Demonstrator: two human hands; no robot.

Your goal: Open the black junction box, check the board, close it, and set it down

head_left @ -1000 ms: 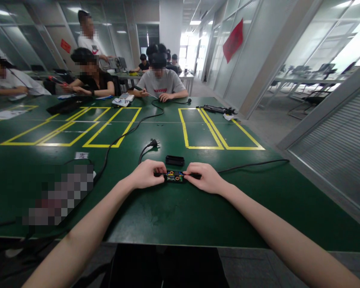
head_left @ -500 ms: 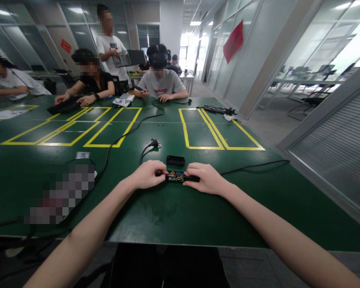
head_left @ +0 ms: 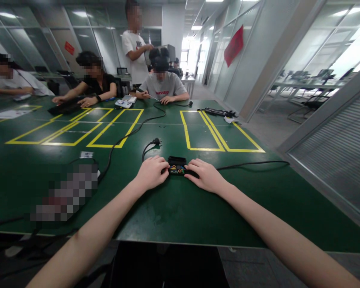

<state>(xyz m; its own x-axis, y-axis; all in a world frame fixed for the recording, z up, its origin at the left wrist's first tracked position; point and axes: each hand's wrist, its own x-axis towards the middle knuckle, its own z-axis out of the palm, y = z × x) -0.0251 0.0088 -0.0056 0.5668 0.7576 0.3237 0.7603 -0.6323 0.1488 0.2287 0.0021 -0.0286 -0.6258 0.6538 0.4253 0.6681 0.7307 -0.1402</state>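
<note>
An opened black power adapter [head_left: 177, 171] lies on the green table in front of me, its circuit board with copper-ringed coils facing up. My left hand [head_left: 154, 172] pinches its left end. At the right end, my right hand [head_left: 203, 173] closes thumb and fingers where the black cord leaves. Just behind the board sits an empty black casing half [head_left: 177, 159], so near that I cannot tell whether they touch. A plug [head_left: 156, 141] on a short black cord lies beyond my left hand. Both sets of fingertips are partly hidden.
A blurred-out bag-like item [head_left: 67, 194] lies at left beside a long black cable [head_left: 109, 156]. Yellow tape rectangles [head_left: 206, 149] mark the table's far half. A black tripod-like object [head_left: 217, 111] lies at far right. Co-workers sit opposite; another person [head_left: 135, 52] stands behind.
Both hands have pushed the adapter slightly away from me, closing the gap to the casing half. The standing person has moved to the right.
</note>
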